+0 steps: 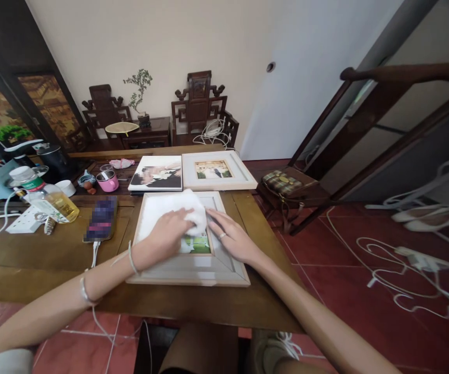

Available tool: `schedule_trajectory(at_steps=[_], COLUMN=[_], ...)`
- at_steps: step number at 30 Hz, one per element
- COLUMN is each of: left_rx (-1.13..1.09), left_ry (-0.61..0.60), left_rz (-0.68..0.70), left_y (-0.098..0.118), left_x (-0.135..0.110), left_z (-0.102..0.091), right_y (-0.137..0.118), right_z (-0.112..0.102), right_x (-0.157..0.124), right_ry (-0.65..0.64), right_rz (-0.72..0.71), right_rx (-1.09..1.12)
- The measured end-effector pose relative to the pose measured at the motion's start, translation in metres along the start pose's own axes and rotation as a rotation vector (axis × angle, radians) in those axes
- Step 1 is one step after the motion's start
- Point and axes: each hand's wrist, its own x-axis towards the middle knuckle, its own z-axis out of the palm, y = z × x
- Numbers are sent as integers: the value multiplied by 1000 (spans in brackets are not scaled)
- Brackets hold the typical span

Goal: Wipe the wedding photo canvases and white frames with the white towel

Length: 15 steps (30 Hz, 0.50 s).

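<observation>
A picture frame (228,267) with a pale border lies flat on the wooden table, close to its front edge. Over its upper part is a white cloth or tissue (162,208), which hides most of the picture; a green strip of it shows below. My left hand (170,231) presses on the white cloth with bent fingers gathered on it. On the frame's right side rests my right hand (230,236), its fingers stretched out and their tips beside the cloth's edge. A ring is on one of its fingers.
Behind lie another framed photo (243,174) and a photo panel (154,182). To the left are a phone (102,218) on a cable, a pink cup (107,181), a tilted bottle (58,202) and a white power strip (24,219). A wooden chair (314,189) stands right.
</observation>
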Motion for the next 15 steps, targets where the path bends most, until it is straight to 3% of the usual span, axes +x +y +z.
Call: schedule_trajectory(at_steps=[3, 7, 11, 15], left_rx=[-113, -188, -77, 69], left_ry=[167, 90, -19, -122], left_rz=[24, 146, 106, -3], left_y=[-9, -7, -11, -31], left_x=[35, 61, 52, 26], left_z=[3, 12, 20, 10], right_y=[4, 6, 6, 10], right_z=[0, -1, -2, -1], right_x=[0, 1, 1, 1], right_ry=[2, 3, 2, 1], right_rz=[-50, -142, -178, -167], right_rx=[-16, -8, 26, 57])
